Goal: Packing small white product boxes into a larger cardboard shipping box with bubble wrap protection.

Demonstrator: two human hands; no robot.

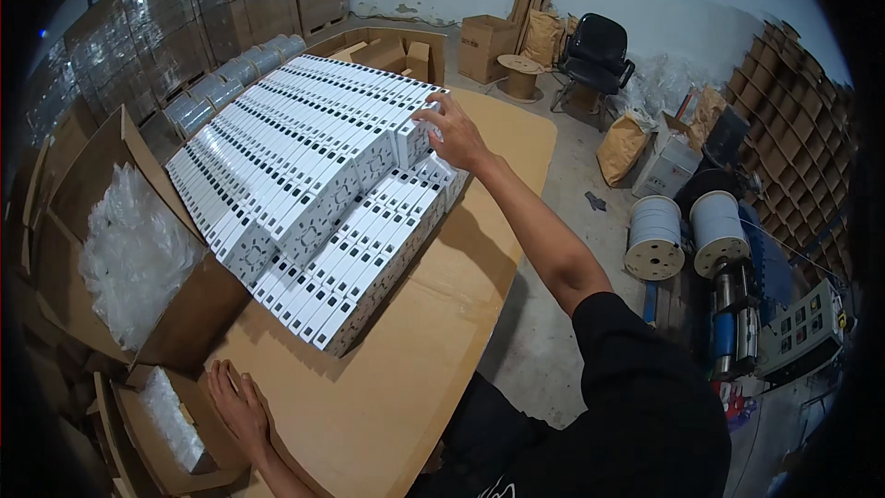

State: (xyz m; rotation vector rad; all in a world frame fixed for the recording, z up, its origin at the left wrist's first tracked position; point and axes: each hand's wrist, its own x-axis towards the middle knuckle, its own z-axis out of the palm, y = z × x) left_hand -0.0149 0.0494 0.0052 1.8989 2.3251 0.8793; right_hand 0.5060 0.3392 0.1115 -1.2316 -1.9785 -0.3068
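Evidently, head view: slim white boxes [300, 152] stacked at ten o'clock on counter [442, 332]; likely light, stiff, slick, best held by ends. Right hand [454, 136], twelve o'clock: fingers curled at end box [411, 144], grip unclear. Left hand [241, 410], eight o'clock: fingers straight, nothing held.

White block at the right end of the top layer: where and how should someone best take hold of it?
Probably by its exposed upper edge, coming from above and the right: the white block looks open on that side, while other white blocks crowd its left. The right grip is at its top.
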